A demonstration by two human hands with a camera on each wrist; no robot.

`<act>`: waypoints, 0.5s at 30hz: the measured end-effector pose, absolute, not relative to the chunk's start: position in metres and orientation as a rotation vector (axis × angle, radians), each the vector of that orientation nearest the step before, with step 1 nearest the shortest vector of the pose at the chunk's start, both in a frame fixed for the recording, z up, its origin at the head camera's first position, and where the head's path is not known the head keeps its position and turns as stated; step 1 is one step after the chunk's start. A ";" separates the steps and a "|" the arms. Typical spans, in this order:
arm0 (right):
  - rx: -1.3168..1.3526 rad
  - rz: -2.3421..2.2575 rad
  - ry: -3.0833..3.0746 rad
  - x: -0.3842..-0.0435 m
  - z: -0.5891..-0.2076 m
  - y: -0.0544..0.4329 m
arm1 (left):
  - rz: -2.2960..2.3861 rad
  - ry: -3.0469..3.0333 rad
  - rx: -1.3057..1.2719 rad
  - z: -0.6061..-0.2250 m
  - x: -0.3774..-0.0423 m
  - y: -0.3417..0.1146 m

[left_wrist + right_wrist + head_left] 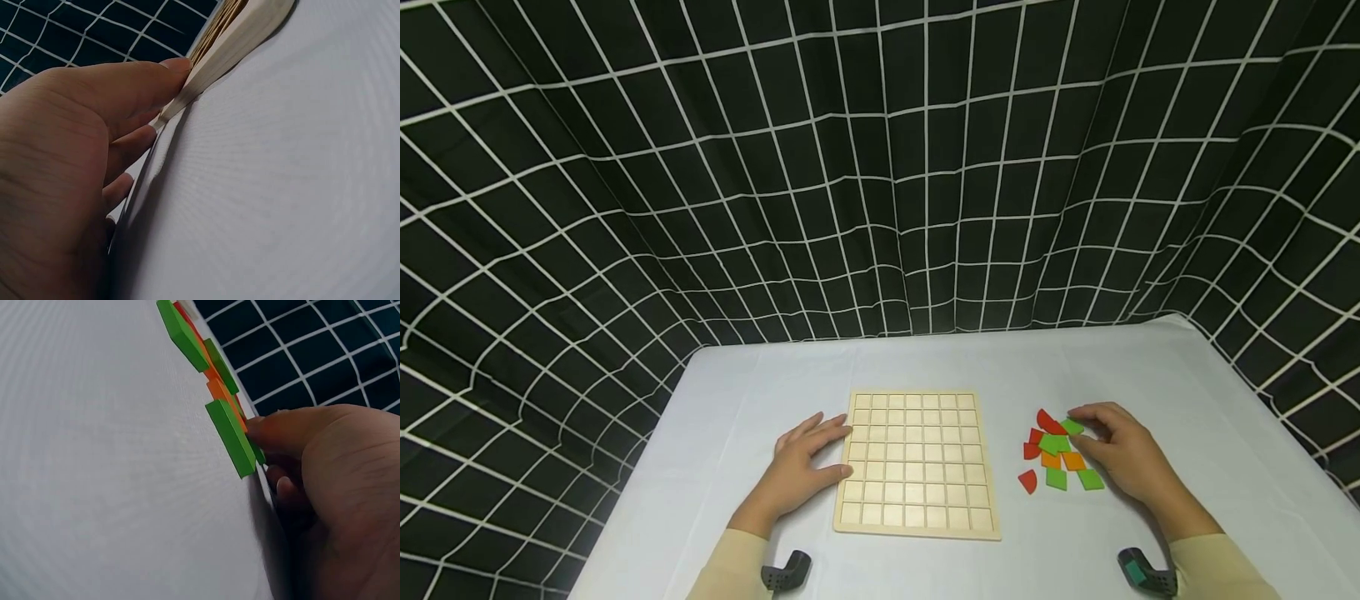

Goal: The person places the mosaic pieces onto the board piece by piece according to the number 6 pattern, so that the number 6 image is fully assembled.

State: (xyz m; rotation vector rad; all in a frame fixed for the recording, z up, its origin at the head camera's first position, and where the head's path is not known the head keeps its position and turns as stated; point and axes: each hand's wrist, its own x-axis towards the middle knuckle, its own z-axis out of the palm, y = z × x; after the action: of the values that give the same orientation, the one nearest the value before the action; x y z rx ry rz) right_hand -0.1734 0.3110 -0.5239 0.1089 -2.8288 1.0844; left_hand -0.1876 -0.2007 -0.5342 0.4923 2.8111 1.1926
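Two cream sleeves (730,568) come nearest the head camera, each with a dark wrist unit (786,572). Beyond them, on the white cloth (760,375), the left hand (801,471) lies relaxed, thumb and fingers spread apart, tips at the left rim of a wooden grid board (917,454). Well to the board's right is a loose cluster of flat pieces (1054,444) in red, orange and green, some overlapping. The right hand (1123,450) is at the cluster's right side, thumb and forefinger bent round a green piece (1072,427) at its upper right corner, which sits between their tips.

From the left wrist, I see the thumb tip against the board's pale edge, the other fingers ranged farther along it. I'd judge the board stiff and fairly light, best taken by that raised rim.

From the right wrist, a green tile (231,439) stands nearest, just short of the thumb, with an orange piece (222,397) behind it. The fingertips are mostly hidden here, so the pinch looks likely rather than certain. The pieces should be light, rigid and perhaps a little slick; thin as they are, opposite edges would give the surest hold.
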 end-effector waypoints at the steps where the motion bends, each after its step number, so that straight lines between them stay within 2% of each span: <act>1: 0.117 1.070 -2.827 -0.174 -0.524 0.310 | 1.193 2.812 0.490 -0.534 -0.187 -0.201; 15: 0.135 1.004 -2.804 -0.175 -0.528 0.311 | 1.169 2.794 0.527 -0.530 -0.187 -0.201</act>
State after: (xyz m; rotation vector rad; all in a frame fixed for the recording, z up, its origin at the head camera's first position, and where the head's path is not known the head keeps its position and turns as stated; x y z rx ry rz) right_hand -0.1745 0.3108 -0.5278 0.1353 -2.8035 1.0044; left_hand -0.1873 -0.2008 -0.5302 0.5274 2.7944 1.1692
